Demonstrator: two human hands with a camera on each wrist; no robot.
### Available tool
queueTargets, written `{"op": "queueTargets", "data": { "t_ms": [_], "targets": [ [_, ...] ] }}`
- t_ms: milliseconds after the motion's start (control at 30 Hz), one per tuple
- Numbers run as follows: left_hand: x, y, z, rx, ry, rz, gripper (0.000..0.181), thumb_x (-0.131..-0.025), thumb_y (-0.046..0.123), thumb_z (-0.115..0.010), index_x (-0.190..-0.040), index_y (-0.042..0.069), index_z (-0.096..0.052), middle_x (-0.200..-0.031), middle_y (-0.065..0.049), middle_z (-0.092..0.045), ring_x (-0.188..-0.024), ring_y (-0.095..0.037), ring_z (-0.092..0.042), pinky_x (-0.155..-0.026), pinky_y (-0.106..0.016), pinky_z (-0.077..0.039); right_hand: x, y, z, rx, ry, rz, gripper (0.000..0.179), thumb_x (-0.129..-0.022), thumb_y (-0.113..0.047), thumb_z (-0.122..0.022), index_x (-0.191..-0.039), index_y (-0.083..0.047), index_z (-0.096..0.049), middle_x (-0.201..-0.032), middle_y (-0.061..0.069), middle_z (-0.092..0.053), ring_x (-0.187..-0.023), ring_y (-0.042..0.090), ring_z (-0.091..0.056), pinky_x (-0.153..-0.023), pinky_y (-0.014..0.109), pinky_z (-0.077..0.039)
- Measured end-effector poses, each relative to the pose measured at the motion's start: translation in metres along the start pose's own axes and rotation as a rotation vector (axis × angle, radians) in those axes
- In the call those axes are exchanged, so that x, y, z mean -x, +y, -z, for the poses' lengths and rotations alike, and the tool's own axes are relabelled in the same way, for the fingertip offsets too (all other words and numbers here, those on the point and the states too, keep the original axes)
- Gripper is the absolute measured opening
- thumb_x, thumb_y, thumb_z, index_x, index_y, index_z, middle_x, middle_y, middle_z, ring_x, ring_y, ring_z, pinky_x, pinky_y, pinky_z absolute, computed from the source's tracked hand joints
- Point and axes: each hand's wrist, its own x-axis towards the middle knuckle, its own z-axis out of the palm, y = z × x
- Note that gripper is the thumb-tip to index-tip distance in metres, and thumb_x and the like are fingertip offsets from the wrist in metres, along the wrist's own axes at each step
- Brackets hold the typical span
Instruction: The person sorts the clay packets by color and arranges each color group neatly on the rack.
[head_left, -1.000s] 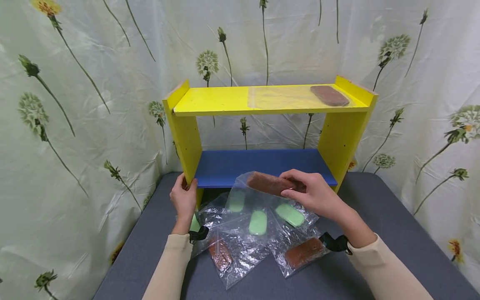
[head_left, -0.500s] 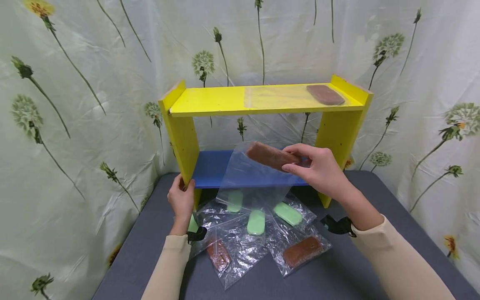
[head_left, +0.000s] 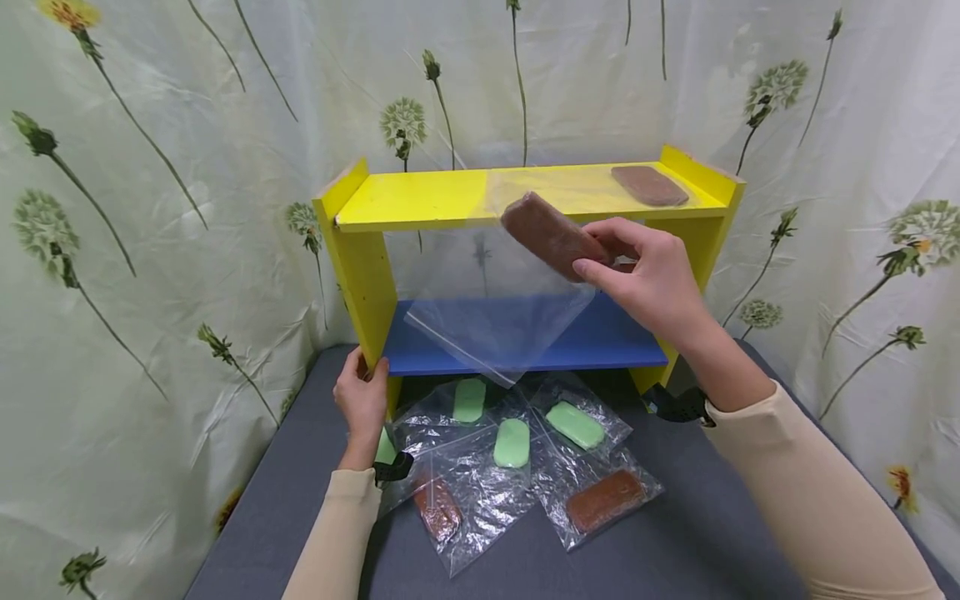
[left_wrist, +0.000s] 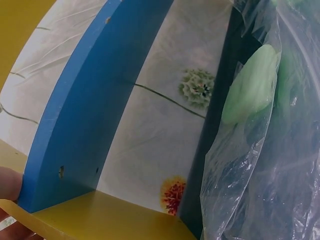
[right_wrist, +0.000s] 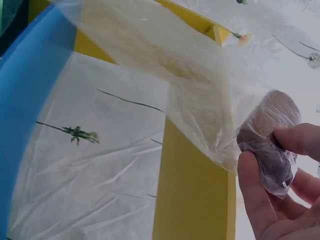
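In the head view my right hand (head_left: pixel 652 279) pinches a brown bar (head_left: pixel 551 235) through its clear zip bag (head_left: pixel 495 325). The bar is tilted, in front of the top board's front edge, and the bag hangs down before the blue board. The right wrist view shows thumb and fingers squeezing the wrapped brown bar (right_wrist: pixel 270 122). My left hand (head_left: pixel 362 404) grips the lower left side of a yellow and blue shelf unit (head_left: pixel 367 287). In the left wrist view, the thumb (left_wrist: pixel 9 183) lies at the end of the blue board (left_wrist: pixel 90 120), with fingers behind the yellow panel.
Another bagged brown bar (head_left: pixel 649 185) lies on the right of the top board. On the dark table (head_left: pixel 712 517), bagged green bars (head_left: pixel 512 443) and brown bars (head_left: pixel 604 500) overlap before the unit. A flower-patterned curtain (head_left: pixel 187 108) hangs behind.
My right hand has lifted the bagged brown bar from in front of the blue board up to the top board's front edge. The left hand keeps its hold on the side panel.
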Motion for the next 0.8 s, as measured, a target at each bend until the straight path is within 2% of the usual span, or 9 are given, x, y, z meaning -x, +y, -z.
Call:
{"op": "queueTargets", "data": {
  "t_ms": [167, 400, 567, 800],
  "targets": [
    [0.000, -0.001, 0.000, -0.007, 0.000, -0.001, 0.036, -0.092, 0.014, -0.075, -0.126, 0.008, -0.068, -0.117, -0.013, -0.071, -0.105, -0.026, -0.069, -0.089, -0.045, -0.056, -0.015, 0.015, 0.003, -0.008, 0.025, -0.031, 0.034, -0.089, -0.021, -0.079, -0.122, -0.016, -0.071, -0.109, -0.003, -0.070, -0.094, 0.012, -0.067, -0.078, 0.019, -0.054],
    [0.000, -0.001, -0.001, -0.015, -0.002, -0.003, 0.037, -0.093, 0.015, -0.075, -0.128, 0.008, -0.067, -0.118, -0.012, -0.071, -0.106, -0.026, -0.069, -0.089, -0.045, -0.056, -0.038, 0.010, 0.009, -0.111, 0.084, -0.066, 0.034, -0.088, -0.018, -0.079, -0.121, -0.011, -0.073, -0.112, 0.004, -0.068, -0.097, 0.017, -0.066, -0.083, 0.022, -0.054],
    [0.000, -0.003, -0.001, -0.016, -0.003, -0.002, 0.036, -0.093, 0.018, -0.074, -0.127, 0.009, -0.067, -0.118, -0.011, -0.071, -0.105, -0.025, -0.069, -0.088, -0.044, -0.057, -0.051, 0.008, 0.013, -0.160, 0.135, -0.125, 0.035, -0.087, -0.022, -0.080, -0.120, -0.012, -0.074, -0.107, 0.006, -0.071, -0.096, 0.019, -0.064, -0.078, 0.024, -0.051],
    [-0.001, -0.002, -0.001, -0.013, 0.000, -0.001, 0.037, -0.093, 0.013, -0.074, -0.128, 0.008, -0.067, -0.118, -0.013, -0.071, -0.106, -0.028, -0.069, -0.089, -0.045, -0.056, -0.066, 0.013, 0.014, -0.277, 0.136, -0.212, 0.036, -0.086, -0.020, -0.082, -0.119, -0.010, -0.073, -0.108, 0.009, -0.071, -0.098, 0.022, -0.067, -0.079, 0.024, -0.054]
  ]
}}
